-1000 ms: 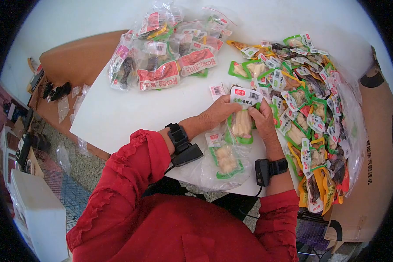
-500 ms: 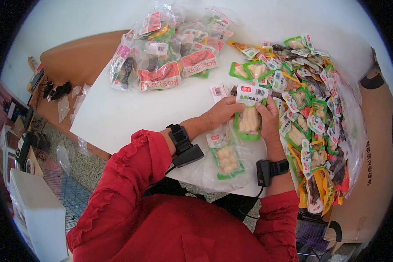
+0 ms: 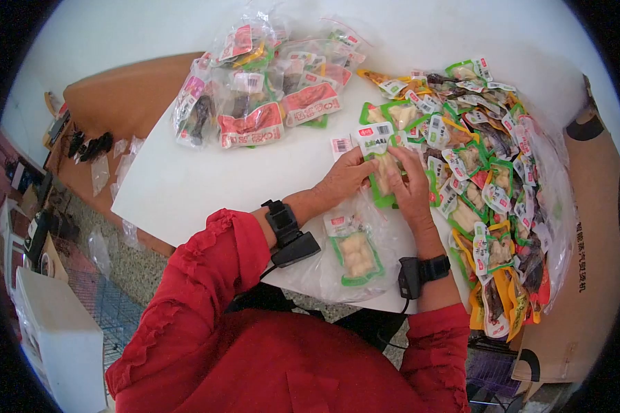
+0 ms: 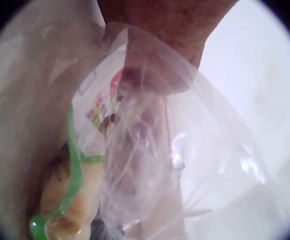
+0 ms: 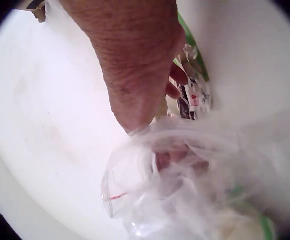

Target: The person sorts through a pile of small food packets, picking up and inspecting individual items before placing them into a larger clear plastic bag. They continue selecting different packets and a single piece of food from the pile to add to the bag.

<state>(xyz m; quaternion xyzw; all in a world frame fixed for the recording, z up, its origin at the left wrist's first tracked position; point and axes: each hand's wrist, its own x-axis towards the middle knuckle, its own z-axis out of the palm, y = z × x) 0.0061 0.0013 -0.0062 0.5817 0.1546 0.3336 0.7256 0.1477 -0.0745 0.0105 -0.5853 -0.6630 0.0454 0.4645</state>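
Observation:
A green-edged snack packet (image 3: 380,162) with pale food inside and a white label is held up over the white table (image 3: 186,179). My left hand (image 3: 346,177) pinches its left side and my right hand (image 3: 410,186) grips its right side. Just below my hands lies a clear plastic bag (image 3: 355,258) with another green packet (image 3: 353,255) inside. The left wrist view shows that clear bag (image 4: 185,165) and a green-edged packet (image 4: 70,195) close up. In the right wrist view my right hand (image 5: 135,65) is above the crumpled clear bag (image 5: 185,200).
A big heap of loose green, yellow and red snack packets (image 3: 489,179) covers the table's right side. Filled clear bags with red-labelled packets (image 3: 262,89) lie at the back. A small loose label (image 3: 341,145) sits near my left hand. A brown cardboard box (image 3: 585,261) stands at the right.
Both hands have lifted the green packet away from me, toward the back of the table, and turned it so its label now tilts left.

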